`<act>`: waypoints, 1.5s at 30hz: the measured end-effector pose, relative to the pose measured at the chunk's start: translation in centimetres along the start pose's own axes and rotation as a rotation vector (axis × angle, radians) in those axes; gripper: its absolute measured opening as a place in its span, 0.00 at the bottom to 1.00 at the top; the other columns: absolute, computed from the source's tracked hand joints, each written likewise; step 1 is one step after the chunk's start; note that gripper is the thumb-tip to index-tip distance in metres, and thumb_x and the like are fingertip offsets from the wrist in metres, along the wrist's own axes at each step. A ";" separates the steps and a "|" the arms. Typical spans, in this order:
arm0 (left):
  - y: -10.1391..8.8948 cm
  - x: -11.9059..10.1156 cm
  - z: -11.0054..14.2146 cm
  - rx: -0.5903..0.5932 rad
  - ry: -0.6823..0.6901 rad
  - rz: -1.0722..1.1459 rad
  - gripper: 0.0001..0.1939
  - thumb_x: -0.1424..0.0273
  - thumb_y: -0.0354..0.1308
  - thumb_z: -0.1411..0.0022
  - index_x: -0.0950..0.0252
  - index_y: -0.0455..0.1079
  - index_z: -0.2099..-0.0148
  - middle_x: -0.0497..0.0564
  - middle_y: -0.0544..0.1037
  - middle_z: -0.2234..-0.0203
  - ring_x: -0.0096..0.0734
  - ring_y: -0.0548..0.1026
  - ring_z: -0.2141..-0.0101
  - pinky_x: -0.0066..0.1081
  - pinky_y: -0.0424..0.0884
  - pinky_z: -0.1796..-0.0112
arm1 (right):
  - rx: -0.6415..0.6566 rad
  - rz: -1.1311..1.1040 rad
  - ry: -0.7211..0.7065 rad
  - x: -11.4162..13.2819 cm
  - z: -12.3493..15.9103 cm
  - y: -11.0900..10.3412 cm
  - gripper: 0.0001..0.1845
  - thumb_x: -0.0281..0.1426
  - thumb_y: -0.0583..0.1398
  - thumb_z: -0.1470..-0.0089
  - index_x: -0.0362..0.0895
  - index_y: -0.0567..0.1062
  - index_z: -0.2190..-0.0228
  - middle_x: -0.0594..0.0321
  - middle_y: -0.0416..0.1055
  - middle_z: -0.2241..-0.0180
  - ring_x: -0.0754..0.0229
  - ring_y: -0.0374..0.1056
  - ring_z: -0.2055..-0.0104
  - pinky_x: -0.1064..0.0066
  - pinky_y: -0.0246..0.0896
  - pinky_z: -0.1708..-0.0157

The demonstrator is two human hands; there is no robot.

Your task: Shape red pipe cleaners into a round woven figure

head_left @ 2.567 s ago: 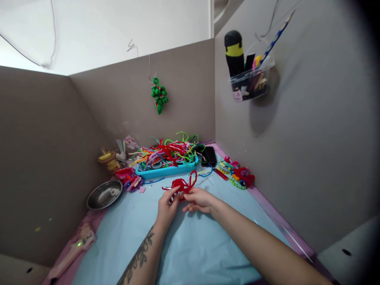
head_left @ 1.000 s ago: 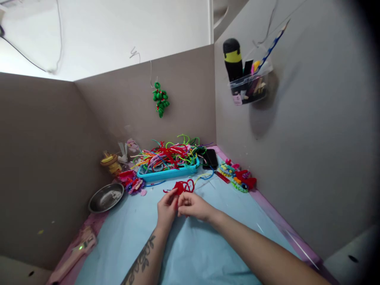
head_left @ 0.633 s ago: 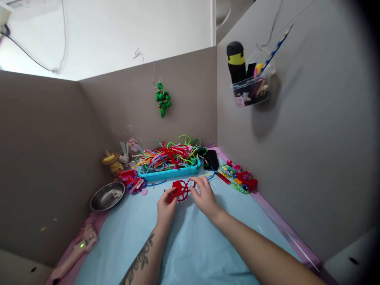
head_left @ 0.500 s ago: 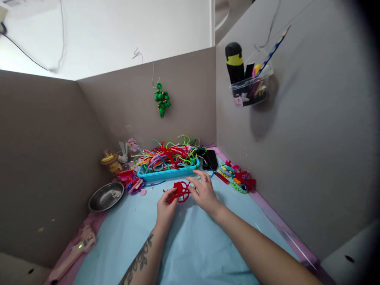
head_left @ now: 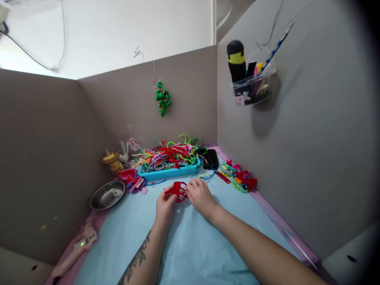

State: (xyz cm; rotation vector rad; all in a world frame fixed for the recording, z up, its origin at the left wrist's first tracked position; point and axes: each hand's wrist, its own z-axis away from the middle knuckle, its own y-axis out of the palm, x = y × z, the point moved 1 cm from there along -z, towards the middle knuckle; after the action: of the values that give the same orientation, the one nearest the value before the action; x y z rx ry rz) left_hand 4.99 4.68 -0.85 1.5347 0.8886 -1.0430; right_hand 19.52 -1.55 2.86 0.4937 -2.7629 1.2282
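A red pipe-cleaner piece [head_left: 179, 190], bent into an open looped shape with a denser patch at its left, is held just above the blue table cover [head_left: 190, 245]. My left hand [head_left: 165, 202] pinches its left side between thumb and fingers. On the opposite side, my right hand [head_left: 200, 196] has its fingers curled together at the loops' right edge, and its fingertips are partly hidden. Behind both hands stands a turquoise tray [head_left: 169, 174] heaped with loose pipe cleaners [head_left: 175, 152] of many colours.
At left are a metal bowl [head_left: 102, 198] with small white bits, a pink glue gun [head_left: 75, 253] and a colourful pipe-cleaner figure [head_left: 133, 181]. At right lie a black phone [head_left: 211, 158] and more pipe-cleaner figures [head_left: 242, 180]. A plastic holder [head_left: 251, 92] hangs on the right wall.
My right hand's fingers, spread apart before, have curled in and closed at the red piece's right edge. My left hand keeps its pinch. The view has shifted slightly.
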 end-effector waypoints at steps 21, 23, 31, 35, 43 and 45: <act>0.7 -0.5 0.4 0.048 -0.149 0.077 0.23 0.65 0.66 0.55 0.67 0.69 0.55 0.55 0.76 0.61 0.33 0.74 0.64 0.29 0.69 0.64 | -0.049 -0.272 0.078 1.0 0.5 0.6 0.06 0.28 0.54 0.45 0.45 0.72 0.70 0.60 0.70 0.69 0.57 0.61 0.61 0.64 0.52 0.58; 0.4 -0.4 0.2 -0.009 -0.121 0.034 0.22 0.62 0.64 0.54 0.67 0.68 0.57 0.55 0.75 0.62 0.31 0.74 0.66 0.28 0.70 0.67 | -0.092 -0.343 0.100 0.6 0.4 0.4 0.07 0.29 0.54 0.46 0.45 0.72 0.66 0.59 0.70 0.66 0.56 0.61 0.60 0.64 0.53 0.58; 0.4 -0.4 0.4 0.080 0.137 -0.204 0.14 0.60 0.57 0.47 0.64 0.62 0.64 0.45 0.69 0.76 0.25 0.68 0.76 0.26 0.68 0.74 | -0.073 -0.645 0.470 -2.2 0.0 2.0 0.11 0.35 0.58 0.50 0.42 0.75 0.77 0.55 0.68 0.64 0.56 0.64 0.58 0.64 0.57 0.55; 0.8 -0.7 0.9 0.126 0.168 -0.292 0.11 0.61 0.56 0.45 0.64 0.64 0.65 0.47 0.70 0.76 0.27 0.69 0.75 0.27 0.68 0.72 | 0.078 -0.827 0.509 -1.7 0.2 2.9 0.12 0.38 0.61 0.55 0.41 0.78 0.75 0.52 0.66 0.55 0.52 0.62 0.52 0.61 0.56 0.53; 1.0 -2.6 1.3 0.030 0.436 -0.542 0.05 0.66 0.62 0.52 0.63 0.74 0.73 0.53 0.71 0.68 0.35 0.70 0.64 0.31 0.67 0.63 | 0.121 -1.078 0.708 -1.2 0.0 2.4 0.11 0.36 0.62 0.59 0.39 0.76 0.80 0.61 0.70 0.75 0.62 0.64 0.72 0.71 0.57 0.71; 0.4 -2.8 0.9 -0.023 0.426 -0.505 0.06 0.65 0.62 0.51 0.63 0.73 0.72 0.52 0.72 0.70 0.33 0.70 0.66 0.30 0.67 0.65 | 0.158 -1.122 0.726 -1.3 0.0 2.5 0.11 0.36 0.61 0.59 0.39 0.75 0.80 0.64 0.69 0.80 0.63 0.62 0.76 0.73 0.56 0.74</act>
State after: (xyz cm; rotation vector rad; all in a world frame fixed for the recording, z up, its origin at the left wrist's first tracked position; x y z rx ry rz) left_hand 4.24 3.61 1.85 1.5788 1.6403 -1.0588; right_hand 19.98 0.39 0.86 1.1042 -1.3818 0.9860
